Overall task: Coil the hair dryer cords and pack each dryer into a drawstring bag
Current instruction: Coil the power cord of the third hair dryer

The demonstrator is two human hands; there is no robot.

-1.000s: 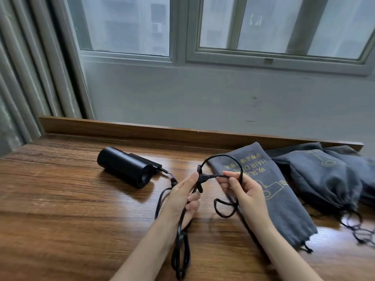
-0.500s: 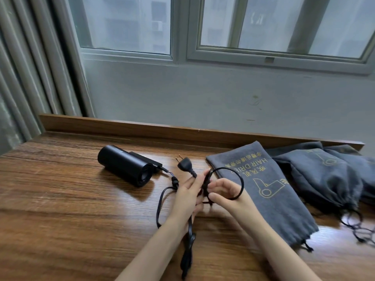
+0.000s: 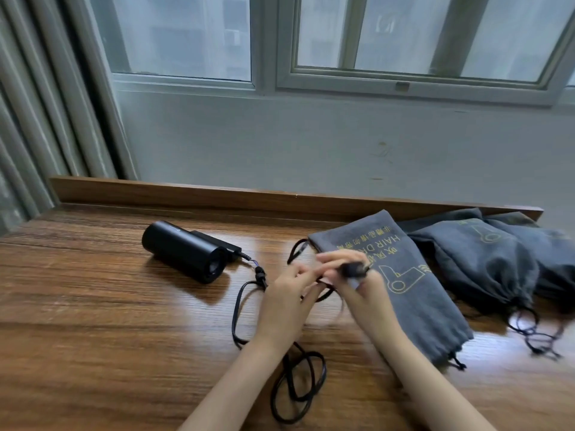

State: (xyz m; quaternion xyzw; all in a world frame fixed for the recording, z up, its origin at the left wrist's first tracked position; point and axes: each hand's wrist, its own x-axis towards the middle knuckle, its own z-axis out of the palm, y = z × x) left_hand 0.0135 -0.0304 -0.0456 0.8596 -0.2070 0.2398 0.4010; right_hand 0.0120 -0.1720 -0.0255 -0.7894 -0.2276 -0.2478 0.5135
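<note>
A black hair dryer (image 3: 186, 254) lies on its side on the wooden table (image 3: 93, 321), left of centre. Its black cord (image 3: 238, 309) runs from the handle toward me and ends in loose loops (image 3: 298, 387) near the front edge. My left hand (image 3: 287, 301) grips the bunched cord at the table's middle. My right hand (image 3: 357, 283), blurred, touches it and holds the dark plug end of the same cord. A flat grey drawstring bag (image 3: 413, 293) with yellow print lies just right of my hands.
Two filled grey drawstring bags (image 3: 476, 259) (image 3: 553, 253) sit at the back right, their black drawstrings (image 3: 535, 331) trailing on the table. A raised wooden lip (image 3: 217, 194) runs along the back edge below the wall and window. Curtains hang at the left.
The plug, lying on the table beside the dryer half a second ago, is now in my right hand. My right hand moved right over the flat bag. More cord loops lie near the front edge.
</note>
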